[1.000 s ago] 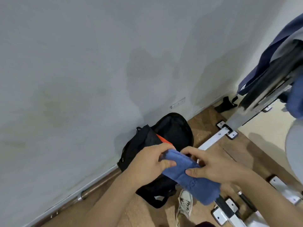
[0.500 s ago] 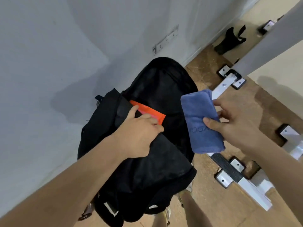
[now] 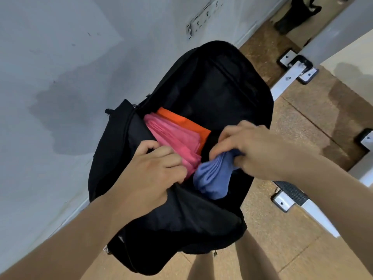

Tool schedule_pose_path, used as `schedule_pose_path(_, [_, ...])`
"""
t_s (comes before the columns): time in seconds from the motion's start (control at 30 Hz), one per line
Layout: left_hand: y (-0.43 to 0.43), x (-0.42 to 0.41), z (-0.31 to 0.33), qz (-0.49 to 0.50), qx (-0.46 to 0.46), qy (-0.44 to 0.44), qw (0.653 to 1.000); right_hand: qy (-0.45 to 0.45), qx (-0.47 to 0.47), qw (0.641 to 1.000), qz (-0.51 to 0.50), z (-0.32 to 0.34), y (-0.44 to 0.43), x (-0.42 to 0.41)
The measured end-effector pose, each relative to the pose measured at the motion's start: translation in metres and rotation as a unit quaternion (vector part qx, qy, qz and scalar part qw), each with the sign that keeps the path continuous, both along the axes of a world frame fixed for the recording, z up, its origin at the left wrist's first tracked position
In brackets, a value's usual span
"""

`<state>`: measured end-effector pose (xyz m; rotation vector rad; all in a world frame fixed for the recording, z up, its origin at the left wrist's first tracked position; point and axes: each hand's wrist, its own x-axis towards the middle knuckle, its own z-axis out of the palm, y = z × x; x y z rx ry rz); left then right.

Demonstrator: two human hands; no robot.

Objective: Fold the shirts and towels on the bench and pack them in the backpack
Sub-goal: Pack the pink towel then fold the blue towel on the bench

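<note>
Pushing a folded blue towel [image 3: 212,178] into the open black backpack [image 3: 222,87] at centre frame, pinching its upper end in the curled right hand [image 3: 248,146], hooking the left hand [image 3: 153,168] over the backpack's front edge beside a pink cloth [image 3: 171,136] and an orange cloth [image 3: 181,122]; soft, light, probably unfolding unless gripped across the fold.

The backpack [image 3: 212,87] stands open on the floor [image 3: 302,138], close against the wall [image 3: 60,77] that runs along its left and rear, with a metal frame [image 3: 286,81] on the floor to its right. Inside the opening, a folded cloth [image 3: 173,136] lies at the left with a flat cloth [image 3: 181,122] just behind and partly under it, and a bunched towel [image 3: 212,178] sits at the right front, just beside the folded cloth. The left hand [image 3: 153,168] grips the opening's near-left edge, touching the folded cloth, and the right hand [image 3: 248,146] holds the towel from above.
</note>
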<state>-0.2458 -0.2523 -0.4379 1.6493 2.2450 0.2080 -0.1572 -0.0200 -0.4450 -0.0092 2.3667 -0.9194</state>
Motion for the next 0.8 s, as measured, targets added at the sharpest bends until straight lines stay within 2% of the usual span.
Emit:
schedule_pose_path(0.1, [-0.001, -0.001, 0.002, 0.048, 0.025, -0.039, 0.998, 0.039, 0.114, 0.988, 0.098, -0.013, -0.031, -0.002])
schedule_pose_path(0.23, [0.001, -0.003, 0.007, 0.104, 0.036, -0.059, 0.992, 0.079, 0.176, 0.981, 0.015, -0.034, -0.049, -0.004])
schedule_pose_path(0.27, [0.001, -0.003, 0.007, 0.108, 0.033, -0.061, 0.992, 0.066, 0.154, 0.986, -0.003, -0.034, -0.048, -0.008])
schedule_pose_path(0.33, [0.001, -0.006, 0.009, 0.102, 0.028, -0.07, 0.992, -0.021, 0.047, 0.998, -0.021, -0.029, -0.044, -0.013])
schedule_pose_path(0.4, [0.002, -0.008, 0.01, 0.083, 0.015, -0.079, 0.993, -0.108, -0.061, 0.992, -0.022, -0.027, -0.043, -0.015])
schedule_pose_path(0.43, [0.004, -0.008, 0.009, 0.072, 0.003, -0.082, 0.994, -0.116, -0.085, 0.989, -0.026, -0.03, -0.045, -0.013])
schedule_pose_path(0.63, [0.021, -0.003, -0.001, 0.003, -0.072, -0.006, 0.997, -0.098, -0.106, 0.985, -0.089, -0.042, -0.025, -0.009])
schedule_pose_path(0.73, [0.027, -0.005, -0.002, -0.004, -0.085, 0.005, 0.996, -0.124, -0.025, 0.991, -0.055, -0.043, 0.003, -0.005])
schedule_pose_path(0.8, [0.027, -0.006, 0.0, -0.002, -0.083, -0.008, 0.996, -0.107, -0.022, 0.989, -0.096, -0.047, 0.0, -0.003])
